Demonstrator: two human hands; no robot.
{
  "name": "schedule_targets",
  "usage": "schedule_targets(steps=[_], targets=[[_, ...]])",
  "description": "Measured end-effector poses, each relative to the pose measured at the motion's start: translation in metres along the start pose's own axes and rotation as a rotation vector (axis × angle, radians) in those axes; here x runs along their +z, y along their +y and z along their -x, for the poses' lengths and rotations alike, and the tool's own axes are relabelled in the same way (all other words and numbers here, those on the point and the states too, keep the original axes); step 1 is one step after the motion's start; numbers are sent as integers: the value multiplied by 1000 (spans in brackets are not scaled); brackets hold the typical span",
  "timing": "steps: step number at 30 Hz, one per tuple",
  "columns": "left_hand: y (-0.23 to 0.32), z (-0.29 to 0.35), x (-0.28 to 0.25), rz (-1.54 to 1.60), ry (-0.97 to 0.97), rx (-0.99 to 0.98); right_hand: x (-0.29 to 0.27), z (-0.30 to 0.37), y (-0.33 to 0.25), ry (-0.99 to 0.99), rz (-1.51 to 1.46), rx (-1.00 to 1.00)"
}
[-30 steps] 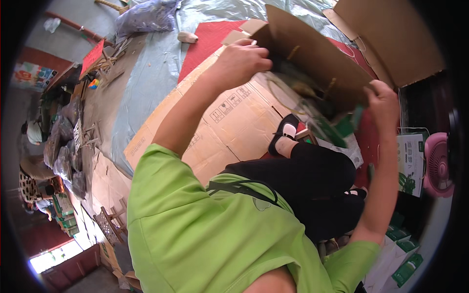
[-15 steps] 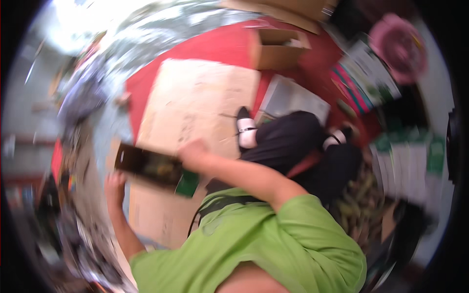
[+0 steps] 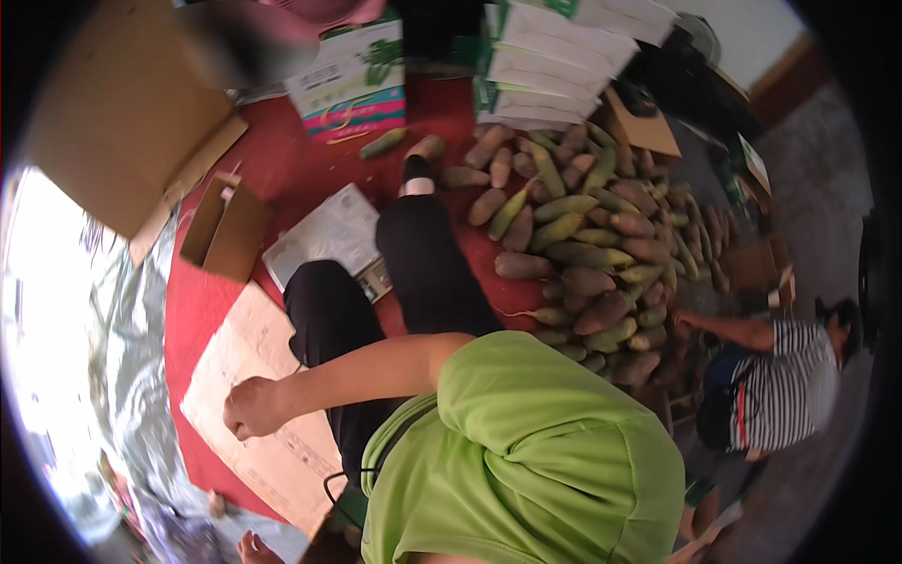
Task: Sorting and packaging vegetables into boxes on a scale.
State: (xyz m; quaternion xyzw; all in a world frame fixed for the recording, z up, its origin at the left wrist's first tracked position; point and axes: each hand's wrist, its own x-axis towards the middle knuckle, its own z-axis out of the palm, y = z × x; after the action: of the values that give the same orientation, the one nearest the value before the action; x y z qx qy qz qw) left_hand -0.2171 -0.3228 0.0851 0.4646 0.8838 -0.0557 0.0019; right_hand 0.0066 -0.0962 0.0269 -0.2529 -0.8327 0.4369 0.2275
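Note:
My right hand (image 3: 252,411) is curled into a fist above the large flat cardboard sheet (image 3: 268,456), and nothing shows in it. Its arm reaches across my lap from the right. At the lower left edge, only part of my left hand (image 3: 256,548) is in view, fingers apart and nothing visible between them. Beside it an open box (image 3: 327,543) with a dark inside is mostly cut off by the frame and my green shirt. A few roundish shapes show in the box, too dim to name.
Green and reddish-brown root vegetables (image 3: 592,254) lie heaped on the red mat (image 3: 437,108). A flat silvery scale (image 3: 324,235), a small open carton (image 3: 225,228) and stacked white-green boxes (image 3: 554,70) stand around. A person in a striped shirt (image 3: 775,385) reaches toward the heap from the right.
My view has swung to the right, bringing the vegetable heap and another person into sight. My right hand has left the box, which now lies at the lower edge near my left hand.

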Motion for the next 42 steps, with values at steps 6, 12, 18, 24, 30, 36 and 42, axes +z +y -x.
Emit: schedule_targets(steps=[6,12,18,24,30,36,42], targets=[[83,-73,35,266,127,634,-150,101,43,760,-54,-54],[161,-71,26,318,126,836,-213,274,105,1234,-316,343],[195,-82,31,303,32,863,-132,439,221,1380,-278,877],[227,-87,18,359,84,994,-164,454,235,1515,-542,984],[289,-81,-8,389,155,1105,-286,456,236,1647,-342,685],[325,-78,-14,384,256,1197,-416,445,190,1873,-292,465],[333,-90,-17,377,178,1142,-518,422,172,2092,-284,363]])
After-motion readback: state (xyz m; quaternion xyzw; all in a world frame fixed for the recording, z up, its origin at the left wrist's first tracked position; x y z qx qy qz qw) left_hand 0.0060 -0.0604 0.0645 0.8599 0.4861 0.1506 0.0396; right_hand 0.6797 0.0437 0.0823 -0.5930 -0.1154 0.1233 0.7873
